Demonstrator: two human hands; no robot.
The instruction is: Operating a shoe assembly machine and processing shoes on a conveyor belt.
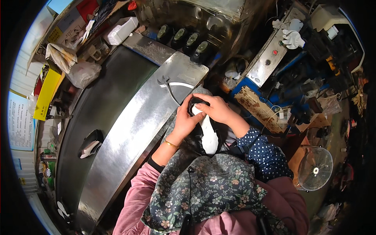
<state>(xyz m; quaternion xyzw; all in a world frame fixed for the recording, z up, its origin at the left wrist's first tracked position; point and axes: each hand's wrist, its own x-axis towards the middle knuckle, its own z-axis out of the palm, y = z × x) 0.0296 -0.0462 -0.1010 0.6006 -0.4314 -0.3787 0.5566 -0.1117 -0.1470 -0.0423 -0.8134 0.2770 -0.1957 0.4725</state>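
Observation:
In front of my body is a white, sole-shaped shoe last (pixel 209 139), its narrow end pointing away from me. Black upper material (pixel 191 105) wraps around that far end. My left hand (pixel 183 122) grips it from the left side, fingers bent over the black edge. From the right, my right hand (pixel 217 108) closes on the same end, its thumb pressing on the white face. Both hands nearly meet there. Just beyond my left hand, a pair of pincers (pixel 166 81) with pale handles lies on the metal table (pixel 133 111), touching neither hand.
Left of the metal strip runs a dark conveyor belt (pixel 84 111) carrying a black shoe upper with a white insert (pixel 91 145). Several black shoe-shaped pieces (pixel 179 36) stand at the far end. A blue machine (pixel 250 88) is on the right, near a round wire-caged fan (pixel 315 169).

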